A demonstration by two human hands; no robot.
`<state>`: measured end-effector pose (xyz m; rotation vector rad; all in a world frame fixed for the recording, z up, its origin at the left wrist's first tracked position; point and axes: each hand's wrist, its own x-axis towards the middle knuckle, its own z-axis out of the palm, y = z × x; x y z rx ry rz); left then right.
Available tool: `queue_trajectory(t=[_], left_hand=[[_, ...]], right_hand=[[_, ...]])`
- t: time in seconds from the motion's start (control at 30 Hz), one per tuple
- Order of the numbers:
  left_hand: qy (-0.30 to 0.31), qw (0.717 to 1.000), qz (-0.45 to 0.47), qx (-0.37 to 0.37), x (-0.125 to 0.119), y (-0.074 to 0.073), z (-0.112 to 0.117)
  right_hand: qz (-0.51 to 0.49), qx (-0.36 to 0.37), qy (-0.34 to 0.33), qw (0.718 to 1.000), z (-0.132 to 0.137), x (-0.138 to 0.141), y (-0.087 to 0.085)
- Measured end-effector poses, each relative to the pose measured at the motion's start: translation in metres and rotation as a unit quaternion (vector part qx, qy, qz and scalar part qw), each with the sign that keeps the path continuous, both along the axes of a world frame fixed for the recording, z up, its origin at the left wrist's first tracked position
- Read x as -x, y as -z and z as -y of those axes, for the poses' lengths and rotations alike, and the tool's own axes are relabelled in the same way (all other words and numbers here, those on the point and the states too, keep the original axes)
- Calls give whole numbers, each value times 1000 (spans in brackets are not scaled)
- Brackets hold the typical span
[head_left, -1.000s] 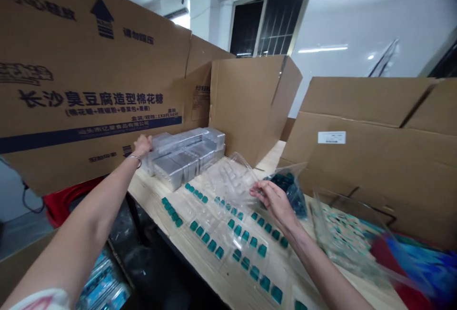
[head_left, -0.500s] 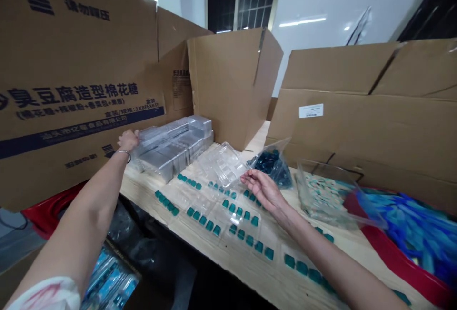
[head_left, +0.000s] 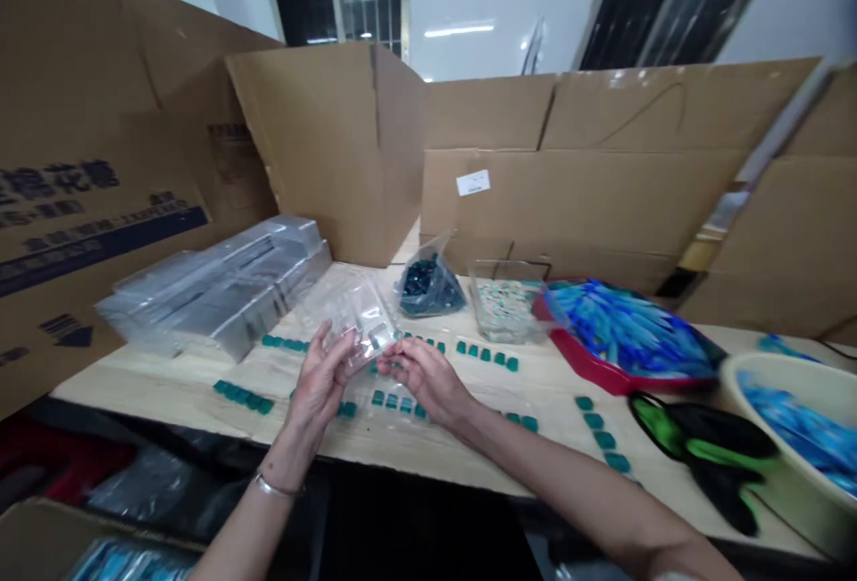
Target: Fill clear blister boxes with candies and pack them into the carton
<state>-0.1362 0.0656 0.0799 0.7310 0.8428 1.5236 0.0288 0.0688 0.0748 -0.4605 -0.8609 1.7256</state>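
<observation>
Over the table, a clear plastic blister tray [head_left: 365, 318] with moulded compartments is held tilted between my two hands. My left hand [head_left: 321, 385] grips its near left side, thumb and fingers closed on the edge. At its near right corner, the fingertips of my right hand [head_left: 428, 380] are pinched together. Below and around the hands, rows of small teal-green blocks [head_left: 245, 396] lie on the table, several of them in flat clear trays. Part of these rows is hidden behind my hands and forearms.
Stacked clear plastic trays [head_left: 234, 282] stand at the left. Behind are a bag of dark teal pieces [head_left: 432, 291], a clear box of small pale pieces [head_left: 505, 309] and a red tray [head_left: 589, 371] of blue items. Black-and-green scissors-like handles [head_left: 710, 438] lie beside a cream tub [head_left: 756, 385]. Cardboard [head_left: 603, 188] walls the back.
My left hand has come from the stacked trays at the left to the clear tray and now grips it. My right hand stays at the tray's corner. The view has turned right.
</observation>
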Motion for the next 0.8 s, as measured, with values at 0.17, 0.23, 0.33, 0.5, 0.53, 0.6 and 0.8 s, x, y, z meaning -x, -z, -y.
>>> queue_trajectory(t=[0.17, 0.23, 0.33, 0.5, 0.53, 0.6, 0.8], left_hand=[[136, 981, -136, 9, -18, -8, 6], [195, 968, -159, 13, -26, -12, 8], [199, 977, -75, -13, -50, -14, 15], [149, 984, 95, -29, -113, 4, 30], [145, 984, 99, -11, -124, 9, 30], [149, 983, 101, 22, -140, 14, 25], [136, 983, 106, 60, -151, 8, -37]], right_hand=[[138, 6, 59, 989, 12, -61, -9], [178, 13, 85, 980, 16, -85, -12], [149, 34, 136, 979, 27, -105, -11], [85, 19, 246, 965, 42, -107, 1], [103, 11, 248, 963, 41, -111, 4], [175, -12, 259, 950, 33, -127, 8], [560, -194, 360, 720, -21, -233, 4]])
